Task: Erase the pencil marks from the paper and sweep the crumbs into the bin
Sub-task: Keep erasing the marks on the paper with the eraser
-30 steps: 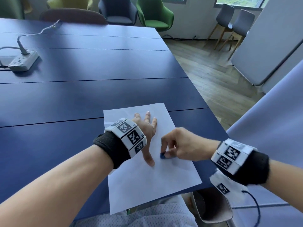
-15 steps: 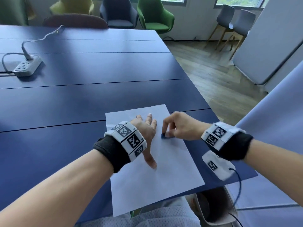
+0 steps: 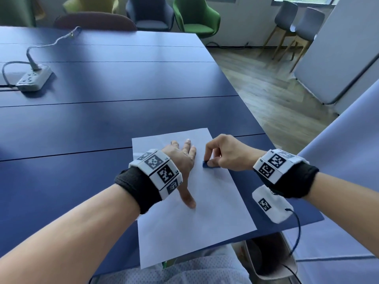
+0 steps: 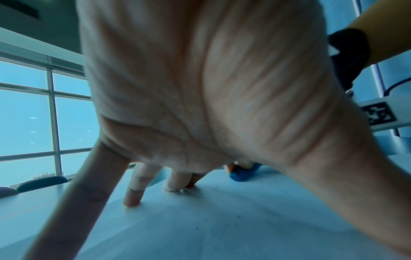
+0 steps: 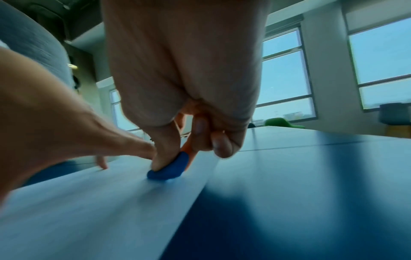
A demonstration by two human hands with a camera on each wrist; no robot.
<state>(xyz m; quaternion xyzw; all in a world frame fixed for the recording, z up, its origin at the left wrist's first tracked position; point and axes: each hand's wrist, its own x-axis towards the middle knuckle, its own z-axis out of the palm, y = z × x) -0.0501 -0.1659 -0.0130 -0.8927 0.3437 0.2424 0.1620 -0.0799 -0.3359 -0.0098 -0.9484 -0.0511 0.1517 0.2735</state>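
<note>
A white sheet of paper [image 3: 205, 218] lies on the blue table [image 3: 102, 119] near its front right corner. My left hand [image 3: 182, 160] lies flat on the sheet with fingers spread, holding it down. My right hand [image 3: 221, 154] pinches a small blue eraser [image 3: 205, 164] between thumb and fingers and presses it on the paper near the right edge. The eraser [image 5: 169, 168] shows under my thumb in the right wrist view, and the eraser [image 4: 243, 173] peeks past my left palm. Tiny dark specks [image 4: 222, 216] dot the paper [image 4: 222, 228].
A beige bin [image 3: 272, 257] stands on the floor under the table's front right corner. A white power strip [image 3: 33, 78] with its cable sits at the far left. Chairs [image 3: 194, 15] line the far side. A grey partition [image 3: 338, 48] stands right.
My right hand has slid the eraser away from me up the paper, from beside the left thumb to beside the left knuckles. The left hand has stayed flat on the sheet.
</note>
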